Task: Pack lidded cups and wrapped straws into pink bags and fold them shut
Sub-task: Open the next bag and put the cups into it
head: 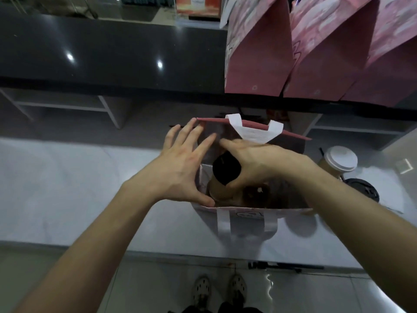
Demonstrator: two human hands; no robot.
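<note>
Pink bag (246, 216) standing open on the pale counter (67, 188), close to its near edge, mouth upward, white handles (253, 131) showing at the far rim and against the near wall. Right hand (255, 163) reaching into the mouth, fingers curled round a black-lidded cup (225, 171) and lowering or seating it against the bag's left inner wall. Left hand (180, 163) spread flat, fingers straight, thumb on the near rim and fingertips on the far rim, holding the mouth apart without clasping anything.

Further right on the counter: a white-lidded cup (340, 161) just beside the bag, and a dark round lid or lidded cup (363, 192) nearer the edge, partly hidden by the forearm. Three more pink bags (316, 53) upright at the right end of the dark raised ledge (101, 48) beyond. No wrapped straw clearly visible.

Handling, as a judgement: thin paper walls, light and easily creased, likely to buckle or tip if pressed sideways; best steadied at the rim, as now. Cup probably full, so moderately heavy, smooth-sided, prone to spill if tilted; grip round the upper body just below the lid, kept upright, not squeezed hard enough to pop the lid. Folding the top later best done by pinching both rims together near the handles.
</note>
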